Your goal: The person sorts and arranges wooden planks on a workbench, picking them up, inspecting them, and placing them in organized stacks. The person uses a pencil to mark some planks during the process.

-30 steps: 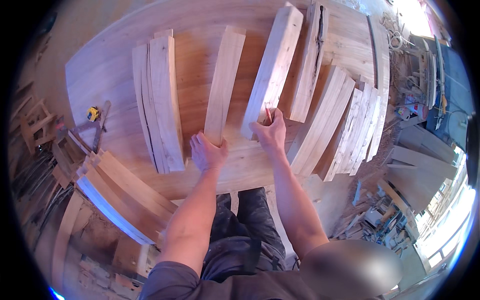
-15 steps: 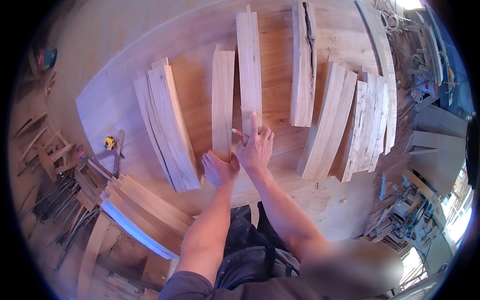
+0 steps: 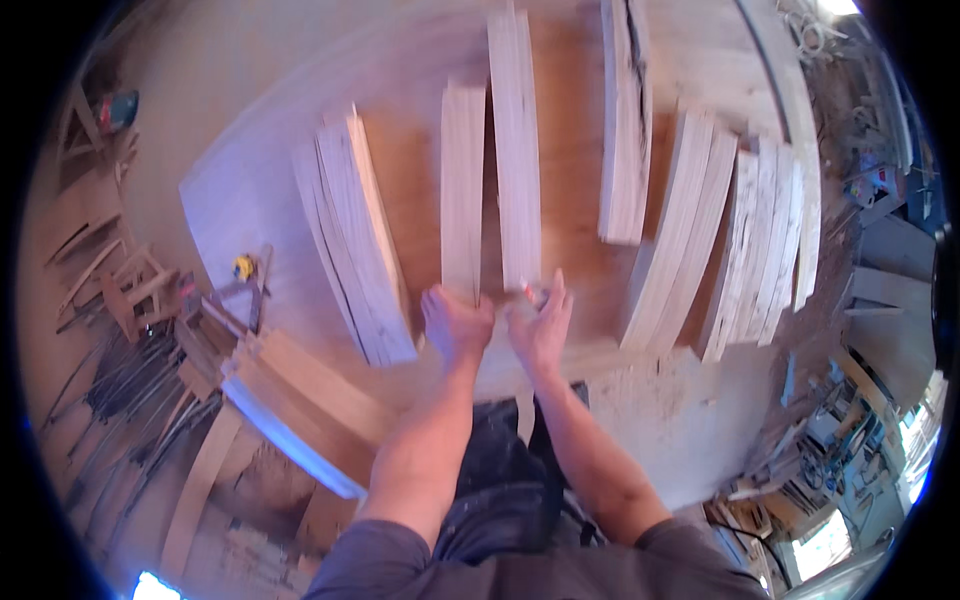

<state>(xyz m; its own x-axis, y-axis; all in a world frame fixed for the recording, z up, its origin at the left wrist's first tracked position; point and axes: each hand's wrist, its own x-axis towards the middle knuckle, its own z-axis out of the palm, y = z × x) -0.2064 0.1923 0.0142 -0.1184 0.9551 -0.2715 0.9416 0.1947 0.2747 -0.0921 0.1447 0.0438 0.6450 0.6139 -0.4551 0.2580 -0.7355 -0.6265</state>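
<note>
Two pale wooden boards lie lengthwise in front of me, a narrow gap between them. My left hand point(image 3: 458, 322) is closed around the near end of the left board point(image 3: 462, 190), thumb on its right side. At the near end of the right board point(image 3: 516, 150) is my right hand point(image 3: 543, 330), slightly blurred. A thin pencil point(image 3: 530, 291) with a reddish part sits in its fingers, and its index finger points forward. Whether that hand touches the board, I cannot tell.
More boards point(image 3: 355, 240) lie left on the wooden worktop point(image 3: 250, 170), and several boards point(image 3: 680, 230) on the right, one board point(image 3: 625, 130) with a dark crack. A yellow tape measure point(image 3: 244, 267) rests near a square point(image 3: 262, 290). A stack of boards point(image 3: 300, 400) stands at lower left.
My right hand has slid back toward me, from the top of the right board to its near end. The left hand keeps its hold. The whole view has shifted slightly.
</note>
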